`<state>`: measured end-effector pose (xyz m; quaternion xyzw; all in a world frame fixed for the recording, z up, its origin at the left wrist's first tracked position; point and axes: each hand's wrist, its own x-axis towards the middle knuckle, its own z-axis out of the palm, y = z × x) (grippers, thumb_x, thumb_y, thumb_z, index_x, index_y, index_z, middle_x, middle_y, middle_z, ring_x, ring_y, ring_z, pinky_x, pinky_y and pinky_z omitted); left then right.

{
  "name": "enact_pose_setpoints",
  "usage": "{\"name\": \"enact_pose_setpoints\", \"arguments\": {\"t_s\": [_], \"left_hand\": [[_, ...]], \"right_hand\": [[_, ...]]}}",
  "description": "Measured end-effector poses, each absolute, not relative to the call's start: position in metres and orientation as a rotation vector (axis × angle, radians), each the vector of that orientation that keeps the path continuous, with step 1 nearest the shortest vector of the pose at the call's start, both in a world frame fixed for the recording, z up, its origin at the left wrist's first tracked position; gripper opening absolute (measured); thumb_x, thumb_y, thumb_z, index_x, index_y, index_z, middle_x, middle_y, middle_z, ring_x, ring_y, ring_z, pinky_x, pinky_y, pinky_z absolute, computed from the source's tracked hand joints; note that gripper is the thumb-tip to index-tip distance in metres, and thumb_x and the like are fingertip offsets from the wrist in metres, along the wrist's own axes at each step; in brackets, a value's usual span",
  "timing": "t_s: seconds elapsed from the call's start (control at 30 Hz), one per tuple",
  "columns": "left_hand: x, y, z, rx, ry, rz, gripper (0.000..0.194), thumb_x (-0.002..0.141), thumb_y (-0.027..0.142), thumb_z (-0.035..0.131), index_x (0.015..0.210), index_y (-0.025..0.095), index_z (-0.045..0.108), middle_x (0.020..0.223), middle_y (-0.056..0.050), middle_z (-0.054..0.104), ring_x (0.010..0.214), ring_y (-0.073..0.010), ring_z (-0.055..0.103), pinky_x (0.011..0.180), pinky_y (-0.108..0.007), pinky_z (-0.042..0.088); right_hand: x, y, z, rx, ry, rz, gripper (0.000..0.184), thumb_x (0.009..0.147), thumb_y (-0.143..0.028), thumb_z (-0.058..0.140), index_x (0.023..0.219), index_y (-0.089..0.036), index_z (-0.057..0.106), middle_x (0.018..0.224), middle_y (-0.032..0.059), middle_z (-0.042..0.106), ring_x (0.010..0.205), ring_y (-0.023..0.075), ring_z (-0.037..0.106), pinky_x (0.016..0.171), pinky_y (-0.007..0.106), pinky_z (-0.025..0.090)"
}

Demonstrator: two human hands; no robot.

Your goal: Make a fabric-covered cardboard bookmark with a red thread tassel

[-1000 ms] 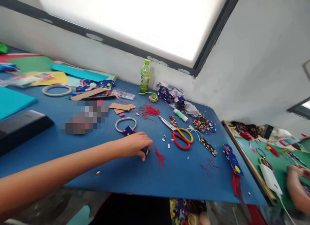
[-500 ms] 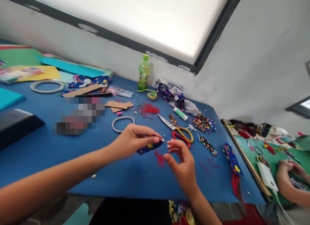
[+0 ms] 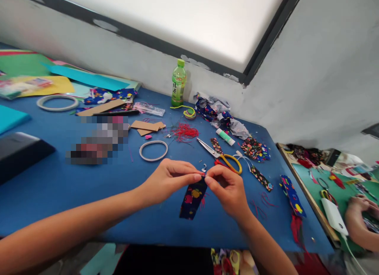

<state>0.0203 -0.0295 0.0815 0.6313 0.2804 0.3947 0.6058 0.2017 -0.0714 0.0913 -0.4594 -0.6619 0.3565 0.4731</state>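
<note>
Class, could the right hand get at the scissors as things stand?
Probably yes: the scissors lie just beyond the right hand with no object seen between, though that hand is busy at the patterned strip.

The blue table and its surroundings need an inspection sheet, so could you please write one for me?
Surface: blue table, crowded toward the back.
Work in hand: dark blue patterned strip, hanging from its top end.
Hands: left hand and right hand pinch that end; exact fingertip contact too small to tell.
Clutter: scissors, glue stick, red threads, cardboard pieces, upright green bottle.
Cables: white cable from a white device on the neighbouring green table; thin white cord near the scissors.
Surroundings: another person's hands at the green table; pale wall.
</note>
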Motion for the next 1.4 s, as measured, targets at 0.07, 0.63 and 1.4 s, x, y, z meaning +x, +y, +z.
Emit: {"name": "enact_pose_setpoints", "arguments": {"t_s": [0.07, 0.63, 1.4], "left_hand": [[0.017, -0.025, 0.081, 1.457, 0.694, 0.894, 0.014, 0.078, 0.025, 0.068, 0.072, 0.017, 0.077, 0.071, -0.001, 0.071, 0.066, -0.0102, 0.06, 0.059, -0.017, 0.046], [0.0, 0.014, 0.036, 2.561, 0.65, 0.213, 0.021, 0.089, 0.012, 0.053, 0.087, 0.018, 0.073, 0.083, -0.006, 0.07, 0.081, -0.0198, 0.063, 0.077, -0.029, 0.042], [0.014, -0.019, 0.05, 1.467, 0.802, 0.858, 0.013, 0.08, 0.026, 0.066, 0.081, 0.015, 0.073, 0.074, -0.001, 0.069, 0.062, -0.0101, 0.057, 0.057, -0.02, 0.045]], "right_hand": [[0.202, -0.067, 0.09, -1.172, -1.629, 0.899, 0.011, 0.083, -0.028, 0.062, 0.075, -0.02, 0.063, 0.069, -0.0029, 0.062, 0.062, 0.0097, 0.057, 0.059, 0.02, 0.046], [0.206, -0.048, 0.037, -1.735, -2.163, 0.694, 0.007, 0.079, -0.023, 0.069, 0.078, -0.017, 0.065, 0.079, 0.0034, 0.063, 0.071, 0.0163, 0.055, 0.066, 0.029, 0.041], [0.192, -0.055, 0.038, -1.253, -1.509, 1.046, 0.011, 0.084, -0.032, 0.065, 0.082, -0.022, 0.062, 0.078, -0.0004, 0.062, 0.074, 0.0137, 0.059, 0.072, 0.027, 0.049]]}}
